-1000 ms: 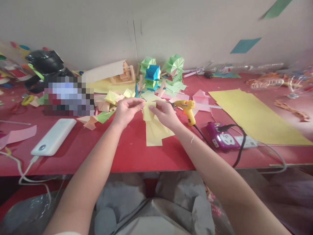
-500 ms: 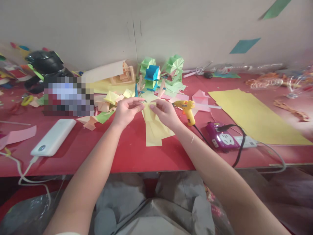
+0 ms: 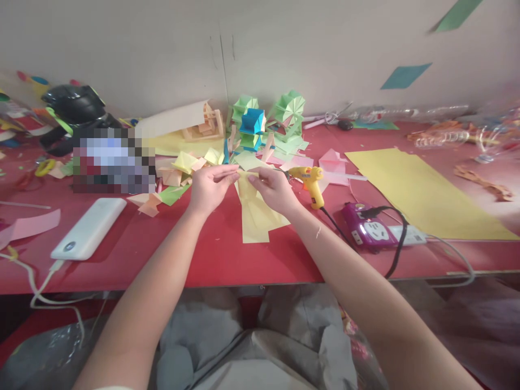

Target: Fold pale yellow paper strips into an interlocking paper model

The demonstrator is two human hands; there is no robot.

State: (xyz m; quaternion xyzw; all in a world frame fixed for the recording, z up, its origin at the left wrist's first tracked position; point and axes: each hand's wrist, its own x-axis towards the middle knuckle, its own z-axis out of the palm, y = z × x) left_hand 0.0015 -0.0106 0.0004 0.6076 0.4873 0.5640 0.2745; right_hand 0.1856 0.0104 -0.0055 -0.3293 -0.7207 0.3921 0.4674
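Note:
Near the middle of the table, my left hand and my right hand face each other, each with thumb and fingers pinched. Between them they hold a small piece of pale yellow paper by its two sides. Pale yellow paper strips lie just below on the red table, partly covered by the held piece and my right hand. A yellow glue gun rests close to the right of my right hand. Folded yellow and peach papers lie beyond my left hand.
Green folded-paper shapes and a blue one stand at the back. On the right are a purple power socket with cables and a large yellow sheet. A white power bank lies on the left.
The held yellow paper has tilted, so less of its face shows between my fingers. Both hands stay in nearly the same place.

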